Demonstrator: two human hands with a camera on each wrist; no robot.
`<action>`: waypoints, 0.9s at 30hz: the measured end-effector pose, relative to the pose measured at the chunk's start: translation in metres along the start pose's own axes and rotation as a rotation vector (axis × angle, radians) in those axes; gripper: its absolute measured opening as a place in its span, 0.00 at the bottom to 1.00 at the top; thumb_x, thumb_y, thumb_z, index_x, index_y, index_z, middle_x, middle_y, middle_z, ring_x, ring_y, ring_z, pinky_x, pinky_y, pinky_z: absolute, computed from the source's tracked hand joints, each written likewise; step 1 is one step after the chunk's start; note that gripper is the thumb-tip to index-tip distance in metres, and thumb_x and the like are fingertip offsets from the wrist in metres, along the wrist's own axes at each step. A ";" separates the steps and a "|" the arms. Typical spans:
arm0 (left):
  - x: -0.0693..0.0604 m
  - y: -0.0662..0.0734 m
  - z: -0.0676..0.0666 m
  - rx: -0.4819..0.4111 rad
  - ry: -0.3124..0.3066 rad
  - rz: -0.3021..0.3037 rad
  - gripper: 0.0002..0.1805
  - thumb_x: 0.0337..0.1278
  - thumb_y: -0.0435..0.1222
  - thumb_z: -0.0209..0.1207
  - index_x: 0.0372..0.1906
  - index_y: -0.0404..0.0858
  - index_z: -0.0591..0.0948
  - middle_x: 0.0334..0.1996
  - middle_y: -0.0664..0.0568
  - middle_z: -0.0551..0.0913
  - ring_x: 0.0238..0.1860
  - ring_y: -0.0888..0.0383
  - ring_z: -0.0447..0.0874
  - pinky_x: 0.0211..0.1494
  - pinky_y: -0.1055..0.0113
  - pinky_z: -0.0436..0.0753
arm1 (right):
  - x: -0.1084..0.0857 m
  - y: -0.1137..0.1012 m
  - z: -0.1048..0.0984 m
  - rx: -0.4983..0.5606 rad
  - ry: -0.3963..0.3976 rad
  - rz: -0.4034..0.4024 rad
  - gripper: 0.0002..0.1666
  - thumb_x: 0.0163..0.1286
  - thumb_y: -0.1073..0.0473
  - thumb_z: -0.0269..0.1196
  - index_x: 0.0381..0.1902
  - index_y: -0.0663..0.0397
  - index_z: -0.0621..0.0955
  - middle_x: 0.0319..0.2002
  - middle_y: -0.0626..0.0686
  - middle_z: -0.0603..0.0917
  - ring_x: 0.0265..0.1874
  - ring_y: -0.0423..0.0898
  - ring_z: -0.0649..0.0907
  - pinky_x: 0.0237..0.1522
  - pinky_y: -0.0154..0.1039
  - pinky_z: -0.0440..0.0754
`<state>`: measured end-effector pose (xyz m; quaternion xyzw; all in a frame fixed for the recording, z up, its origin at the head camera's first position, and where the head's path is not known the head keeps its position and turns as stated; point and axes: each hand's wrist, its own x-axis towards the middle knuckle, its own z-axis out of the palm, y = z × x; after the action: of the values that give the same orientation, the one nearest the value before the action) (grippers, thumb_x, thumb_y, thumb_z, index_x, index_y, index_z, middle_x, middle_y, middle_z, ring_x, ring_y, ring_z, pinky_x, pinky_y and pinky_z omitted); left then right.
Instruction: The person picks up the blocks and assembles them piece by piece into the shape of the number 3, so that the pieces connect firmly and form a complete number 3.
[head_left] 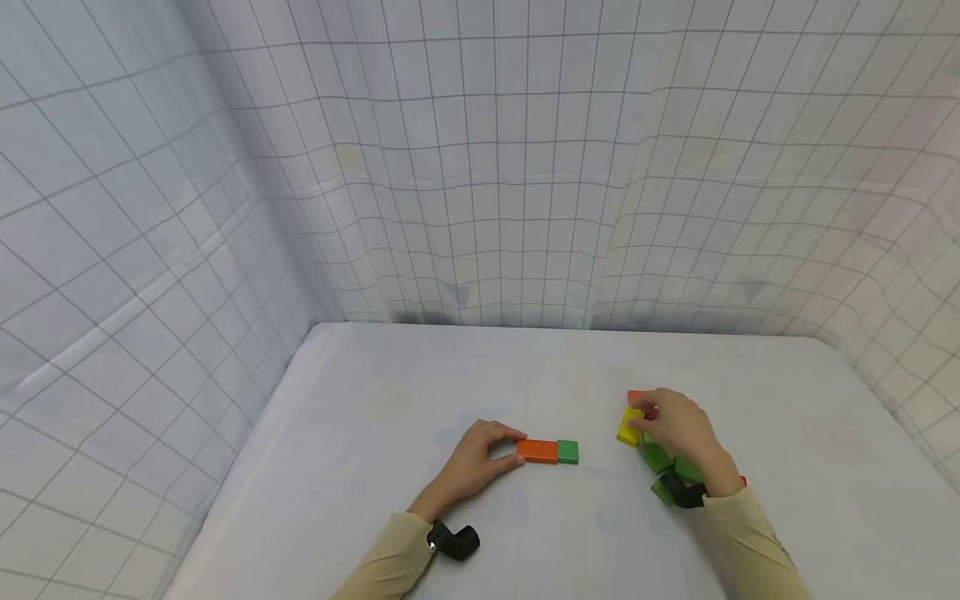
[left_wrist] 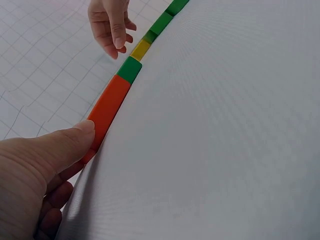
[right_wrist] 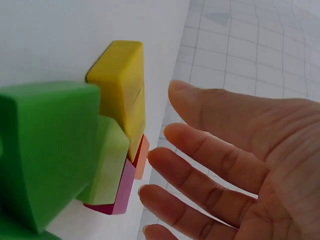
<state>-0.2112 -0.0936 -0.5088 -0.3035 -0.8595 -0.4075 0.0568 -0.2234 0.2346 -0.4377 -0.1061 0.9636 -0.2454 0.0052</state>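
Observation:
My left hand [head_left: 472, 460] pinches the left end of a flat orange block [head_left: 537, 451] between thumb and fingers. A small green block [head_left: 567, 452] lies end to end against the orange one, on its right. Over a group of coloured blocks on the right hovers my right hand [head_left: 681, 429], its fingers loosely bent and holding nothing. In the right wrist view those fingers stand apart from a yellow block [right_wrist: 132, 92]. Beside that are a light green block [right_wrist: 107, 160], a magenta block [right_wrist: 120, 195], a small orange block [right_wrist: 142, 159] and a large green block [right_wrist: 57, 150].
A white-covered table [head_left: 420, 375] carries all the blocks. Several green blocks [head_left: 657, 457] lie partly under my right wrist, with a bit of red [head_left: 743, 481] showing past it. White gridded curtains [head_left: 480, 167] hang behind and along both sides.

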 end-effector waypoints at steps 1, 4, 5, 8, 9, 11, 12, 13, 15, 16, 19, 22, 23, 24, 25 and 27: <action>0.000 0.000 0.000 -0.001 -0.001 -0.002 0.17 0.54 0.42 0.67 0.49 0.42 0.84 0.43 0.59 0.83 0.44 0.59 0.73 0.50 0.63 0.71 | 0.001 0.001 -0.001 -0.007 0.006 0.005 0.16 0.59 0.56 0.69 0.40 0.61 0.84 0.34 0.52 0.81 0.31 0.48 0.77 0.31 0.44 0.75; 0.000 0.000 0.000 0.000 0.001 -0.008 0.17 0.54 0.42 0.67 0.49 0.43 0.84 0.43 0.59 0.83 0.44 0.59 0.73 0.50 0.63 0.71 | 0.005 0.003 -0.004 -0.034 0.018 0.024 0.15 0.61 0.55 0.67 0.38 0.61 0.83 0.31 0.51 0.80 0.28 0.48 0.76 0.28 0.43 0.74; 0.000 -0.001 0.000 0.002 0.001 -0.009 0.17 0.54 0.42 0.67 0.49 0.43 0.84 0.43 0.60 0.83 0.44 0.59 0.73 0.50 0.62 0.71 | 0.007 0.004 -0.005 -0.049 0.017 0.032 0.15 0.61 0.54 0.67 0.38 0.62 0.83 0.30 0.52 0.80 0.27 0.47 0.76 0.27 0.42 0.74; 0.000 -0.002 -0.001 0.002 0.003 -0.017 0.17 0.54 0.43 0.67 0.49 0.44 0.84 0.43 0.60 0.83 0.45 0.60 0.73 0.51 0.62 0.71 | 0.015 0.005 -0.010 -0.085 -0.002 0.074 0.22 0.63 0.50 0.66 0.41 0.67 0.81 0.33 0.57 0.82 0.26 0.49 0.77 0.26 0.43 0.75; -0.001 -0.002 -0.001 0.002 0.003 -0.018 0.17 0.54 0.43 0.67 0.49 0.44 0.84 0.43 0.60 0.83 0.45 0.60 0.73 0.51 0.62 0.71 | 0.018 0.005 -0.012 -0.099 -0.016 0.094 0.25 0.63 0.48 0.65 0.42 0.68 0.81 0.34 0.60 0.82 0.26 0.49 0.77 0.25 0.43 0.75; -0.001 -0.003 0.000 -0.002 0.001 -0.021 0.17 0.54 0.43 0.67 0.49 0.44 0.84 0.43 0.60 0.83 0.45 0.60 0.73 0.51 0.62 0.71 | 0.024 0.005 -0.015 -0.127 -0.053 0.129 0.29 0.63 0.45 0.64 0.42 0.70 0.80 0.36 0.62 0.82 0.25 0.49 0.77 0.24 0.43 0.75; -0.001 -0.003 0.000 -0.003 0.000 -0.021 0.17 0.54 0.42 0.67 0.49 0.44 0.84 0.44 0.60 0.83 0.45 0.60 0.73 0.51 0.62 0.71 | 0.027 0.005 -0.015 -0.137 -0.074 0.152 0.29 0.64 0.44 0.63 0.38 0.70 0.80 0.32 0.61 0.82 0.23 0.49 0.76 0.23 0.41 0.74; -0.002 -0.003 0.000 -0.003 -0.001 -0.020 0.17 0.54 0.42 0.67 0.49 0.43 0.84 0.44 0.60 0.83 0.45 0.59 0.73 0.51 0.62 0.71 | 0.030 0.005 -0.015 -0.150 -0.094 0.172 0.29 0.64 0.42 0.63 0.33 0.69 0.80 0.28 0.59 0.81 0.21 0.48 0.75 0.21 0.40 0.72; -0.002 -0.002 0.001 -0.002 -0.003 -0.020 0.16 0.54 0.42 0.66 0.49 0.43 0.84 0.44 0.59 0.83 0.45 0.60 0.73 0.51 0.62 0.71 | 0.034 0.004 -0.014 -0.173 -0.132 0.208 0.30 0.64 0.40 0.61 0.26 0.65 0.77 0.22 0.55 0.76 0.19 0.47 0.72 0.20 0.38 0.68; -0.002 -0.002 0.001 -0.003 -0.005 -0.020 0.16 0.54 0.42 0.66 0.49 0.43 0.84 0.44 0.59 0.83 0.46 0.59 0.73 0.51 0.62 0.71 | 0.036 0.004 -0.012 -0.185 -0.146 0.219 0.29 0.64 0.40 0.61 0.25 0.63 0.76 0.20 0.52 0.73 0.18 0.46 0.71 0.20 0.37 0.67; -0.002 -0.001 0.001 -0.002 -0.009 -0.019 0.17 0.54 0.43 0.66 0.49 0.44 0.84 0.44 0.59 0.83 0.45 0.60 0.73 0.51 0.62 0.71 | 0.040 0.003 -0.008 -0.209 -0.164 0.236 0.28 0.63 0.40 0.61 0.24 0.62 0.74 0.19 0.51 0.69 0.19 0.47 0.71 0.21 0.37 0.66; -0.002 -0.001 0.000 -0.001 -0.013 -0.017 0.17 0.55 0.43 0.66 0.49 0.44 0.84 0.44 0.59 0.82 0.45 0.60 0.73 0.50 0.62 0.71 | 0.044 0.002 -0.005 -0.222 -0.159 0.223 0.26 0.63 0.43 0.62 0.29 0.64 0.75 0.22 0.53 0.73 0.21 0.49 0.72 0.22 0.39 0.69; -0.001 -0.001 0.000 0.001 -0.015 -0.019 0.17 0.54 0.43 0.66 0.49 0.44 0.84 0.44 0.60 0.82 0.45 0.60 0.73 0.50 0.63 0.71 | 0.045 0.001 -0.004 -0.222 -0.156 0.218 0.25 0.62 0.44 0.62 0.29 0.64 0.75 0.22 0.54 0.73 0.21 0.49 0.72 0.22 0.39 0.69; -0.001 -0.001 0.000 0.004 -0.018 -0.022 0.17 0.54 0.43 0.66 0.49 0.44 0.84 0.44 0.60 0.82 0.45 0.61 0.72 0.50 0.63 0.71 | 0.047 0.000 -0.003 -0.221 -0.150 0.215 0.23 0.62 0.46 0.63 0.28 0.64 0.75 0.22 0.54 0.73 0.21 0.49 0.72 0.22 0.39 0.69; -0.001 -0.001 0.000 0.005 -0.020 -0.025 0.17 0.54 0.43 0.66 0.49 0.44 0.84 0.44 0.60 0.82 0.45 0.61 0.72 0.51 0.63 0.71 | 0.049 -0.001 -0.002 -0.220 -0.146 0.209 0.22 0.62 0.47 0.63 0.27 0.63 0.74 0.22 0.54 0.73 0.21 0.49 0.72 0.22 0.38 0.69; -0.001 -0.001 -0.001 0.009 -0.022 -0.029 0.17 0.54 0.44 0.66 0.49 0.45 0.84 0.44 0.61 0.82 0.45 0.61 0.72 0.51 0.64 0.71 | 0.054 -0.005 0.000 -0.218 -0.137 0.192 0.20 0.61 0.49 0.64 0.24 0.61 0.73 0.20 0.53 0.72 0.20 0.48 0.71 0.21 0.37 0.68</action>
<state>-0.2112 -0.0953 -0.5095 -0.2951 -0.8661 -0.4011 0.0429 -0.2750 0.2195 -0.4332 -0.0300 0.9876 -0.1299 0.0828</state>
